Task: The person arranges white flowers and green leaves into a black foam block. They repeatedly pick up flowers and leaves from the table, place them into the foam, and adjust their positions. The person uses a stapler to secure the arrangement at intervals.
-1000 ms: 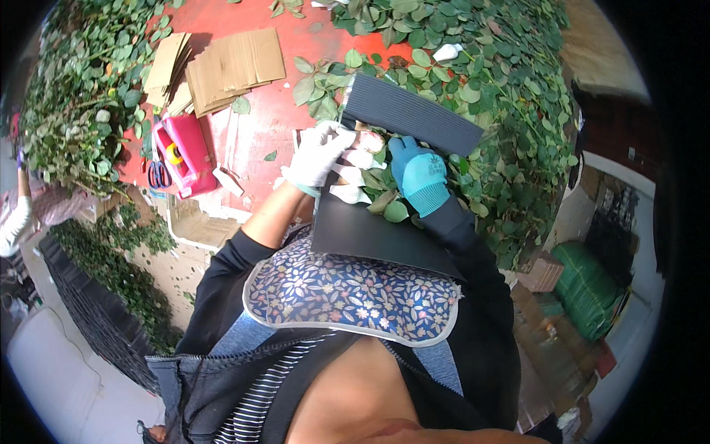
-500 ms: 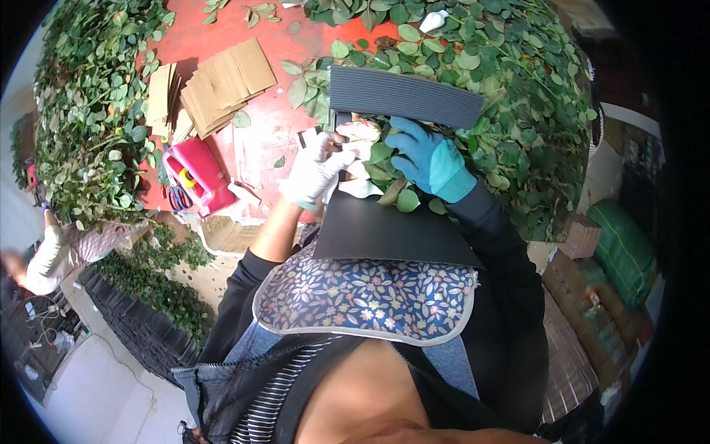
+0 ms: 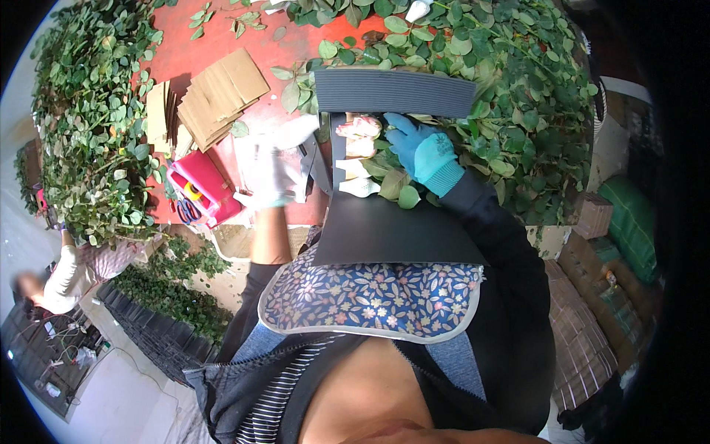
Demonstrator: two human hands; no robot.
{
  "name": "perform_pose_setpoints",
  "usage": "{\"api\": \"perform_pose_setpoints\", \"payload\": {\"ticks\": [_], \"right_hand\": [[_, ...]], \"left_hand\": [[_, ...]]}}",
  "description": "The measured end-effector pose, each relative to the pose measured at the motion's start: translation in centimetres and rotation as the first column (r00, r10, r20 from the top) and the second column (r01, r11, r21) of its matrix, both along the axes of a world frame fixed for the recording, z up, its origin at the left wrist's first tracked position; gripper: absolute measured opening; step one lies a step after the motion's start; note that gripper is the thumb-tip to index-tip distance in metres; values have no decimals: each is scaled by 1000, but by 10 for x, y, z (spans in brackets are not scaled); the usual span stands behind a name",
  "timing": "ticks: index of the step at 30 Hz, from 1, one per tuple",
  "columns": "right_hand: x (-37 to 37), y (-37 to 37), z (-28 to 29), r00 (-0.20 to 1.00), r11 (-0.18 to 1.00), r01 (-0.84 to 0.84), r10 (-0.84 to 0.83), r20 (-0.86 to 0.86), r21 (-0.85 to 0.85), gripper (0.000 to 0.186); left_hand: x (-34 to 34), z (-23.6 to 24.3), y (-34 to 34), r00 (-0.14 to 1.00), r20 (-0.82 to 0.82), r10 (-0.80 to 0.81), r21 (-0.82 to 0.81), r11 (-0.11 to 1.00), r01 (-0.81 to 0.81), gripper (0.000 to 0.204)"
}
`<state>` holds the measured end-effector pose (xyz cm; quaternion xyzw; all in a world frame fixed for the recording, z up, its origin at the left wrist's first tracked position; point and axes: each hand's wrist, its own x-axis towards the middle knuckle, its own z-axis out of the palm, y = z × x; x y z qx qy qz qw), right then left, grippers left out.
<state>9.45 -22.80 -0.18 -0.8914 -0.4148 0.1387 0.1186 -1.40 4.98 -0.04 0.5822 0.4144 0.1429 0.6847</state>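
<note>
While resting on the leaves of the roses with the right hand, in a blue glove, holds the left hand, in a white glove, apart from the roses, to their left. Has the right fingers loosely spread and slightly bent over the leaves, just beside the rose heads. Cannot tell, for the blur, whether pinching anything with the left hand or holding it spread. Shows the roses stacked in a short column, heads to the left, some pink and some pale, between a ridged dark flap just above them and a smooth black sheet just below. Below the roses, past the black sheet, wears a flowered apron. Left of the roses, beyond the left hand, on the red table: flat cardboard pieces, then a pink container with scissors beside it. Right of the roses, heaped close by, many leafy stems; far left of them, another green heap. Far to the lower left of the roses, a co-worker's pale sleeve.
</note>
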Motion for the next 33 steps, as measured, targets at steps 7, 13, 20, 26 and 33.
{"api": "perform_pose_setpoints", "payload": {"ticks": [7,13,20,26,33], "right_hand": [[6,-12,34,977,947,-114,161,-137,301,21],[-8,-1,13,977,983,-185,181,111,20,15],[-7,-9,16,984,976,-170,162,72,136,17],[10,-9,62,964,965,-141,184,-192,221,29],[-8,11,126,905,975,-220,213,-368,24,31]], "left_hand": [[-22,22,-8,619,-271,-737,125,611,782,21],[-17,1,-40,575,-230,-785,597,353,720,16],[-100,46,68,708,-547,-447,357,640,680,11],[-217,-36,116,-321,-928,-189,-355,187,916,37],[-67,56,28,231,-679,-697,151,175,973,36]]}}
